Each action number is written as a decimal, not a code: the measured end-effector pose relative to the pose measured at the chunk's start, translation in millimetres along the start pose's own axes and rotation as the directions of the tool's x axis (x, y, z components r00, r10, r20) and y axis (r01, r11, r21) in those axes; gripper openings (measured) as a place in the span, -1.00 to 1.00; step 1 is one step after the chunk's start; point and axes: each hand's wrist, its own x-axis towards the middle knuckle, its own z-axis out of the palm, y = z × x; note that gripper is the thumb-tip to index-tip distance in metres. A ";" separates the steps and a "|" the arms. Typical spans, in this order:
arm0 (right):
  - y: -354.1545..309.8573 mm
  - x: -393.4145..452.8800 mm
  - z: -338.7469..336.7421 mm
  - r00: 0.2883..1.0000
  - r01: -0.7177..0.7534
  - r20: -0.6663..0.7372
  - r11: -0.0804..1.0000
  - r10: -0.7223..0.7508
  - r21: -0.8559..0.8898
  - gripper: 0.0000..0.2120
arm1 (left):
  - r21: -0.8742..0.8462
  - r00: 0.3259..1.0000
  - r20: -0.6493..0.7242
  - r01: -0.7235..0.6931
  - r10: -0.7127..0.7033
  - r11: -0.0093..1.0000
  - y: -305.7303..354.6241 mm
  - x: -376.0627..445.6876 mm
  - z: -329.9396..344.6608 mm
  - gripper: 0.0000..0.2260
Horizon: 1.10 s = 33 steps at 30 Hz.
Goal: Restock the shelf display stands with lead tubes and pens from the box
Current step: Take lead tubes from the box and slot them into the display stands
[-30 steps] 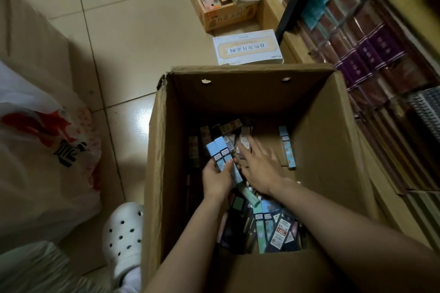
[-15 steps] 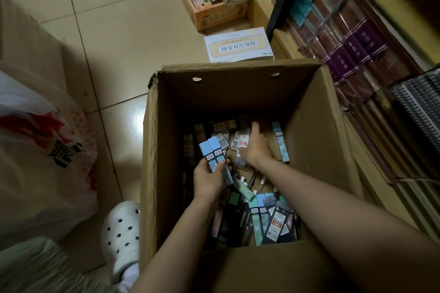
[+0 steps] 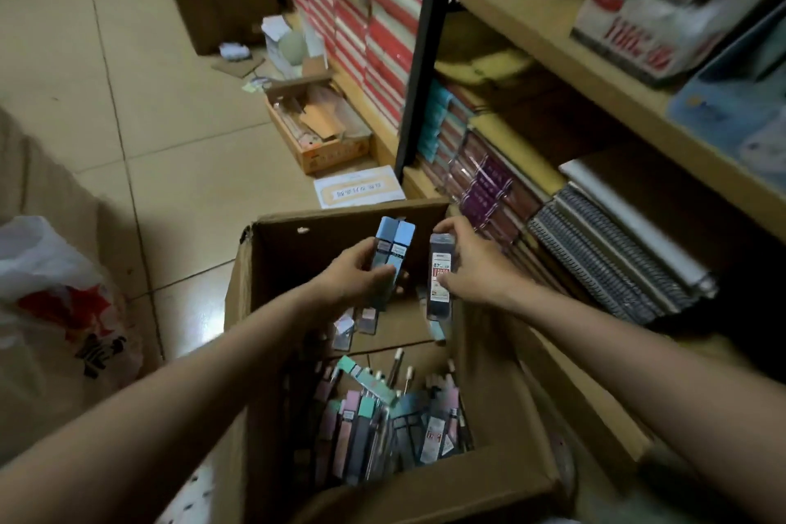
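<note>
Cardboard box (image 3: 506,408) holds pens (image 3: 374,417) — left hand (image 3: 353,272) grips blue tubes (image 3: 393,251)

Both forearms are bare, with what may be a white perforated clog (image 3: 193,494) below.

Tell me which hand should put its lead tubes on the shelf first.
Probably the right hand: it holds a dark lead tube on the side nearest the shelf. The left hand, gripping the blue tubes, is farther away over the box.

Tiled floor (image 3: 178,106) bearing the open cardboard box (image 3: 251,336) beneath both hands' grips; white plastic bag (image 3: 51,294) left, flat white packet (image 3: 359,191) beyond.
</note>
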 end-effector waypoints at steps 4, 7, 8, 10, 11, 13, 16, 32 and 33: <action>-15.2 -33.4 -66.2 0.990 0.077 -0.116 0.997 -0.074 0.017 -0.49 | -0.035 0.996 0.040 -0.081 0.082 0.996 45.9 -16.7 9.3 -0.66; -22.6 -56.4 -107.8 0.970 0.121 -0.217 0.992 -0.109 0.044 -0.52 | -0.101 0.986 0.099 -0.124 0.134 0.987 70.9 -26.0 22.6 -0.66; -24.6 -63.7 -119.6 0.961 0.127 -0.252 0.991 -0.113 0.042 -0.52 | -0.127 0.982 0.114 -0.137 0.151 0.982 80.1 -28.0 28.2 -0.65; -28.5 -76.9 -141.9 0.939 0.137 -0.321 0.990 -0.122 0.025 -0.51 | -0.153 0.973 0.127 -0.172 0.192 0.973 100.2 -29.6 41.1 -0.62; -30.2 -83.0 -152.0 0.929 0.140 -0.348 0.990 -0.127 0.013 -0.51 | -0.161 0.967 0.138 -0.190 0.213 0.969 110.2 -29.7 47.9 -0.61; -34.4 -93.0 -170.1 0.916 0.139 -0.376 0.990 -0.143 -0.036 -0.51 | -0.185 0.947 0.181 -0.233 0.266 0.955 128.5 -29.0 60.3 -0.67; -47.7 -104.5 -196.2 0.893 0.135 -0.415 0.983 -0.175 -0.126 -0.50 | -0.171 0.915 0.234 -0.295 0.329 0.940 151.4 -26.9 73.6 -0.74; -76.1 -43.8 -326.5 0.601 0.004 -0.780 0.977 -0.174 -0.215 -0.65 | -0.390 0.852 0.307 -0.294 0.425 0.872 213.9 -6.8 86.9 -0.77; -72.6 -35.2 -326.2 0.593 -0.011 -0.790 0.979 -0.158 -0.205 -0.67 | -0.389 0.852 0.305 -0.297 0.426 0.872 214.5 -5.0 85.4 -0.77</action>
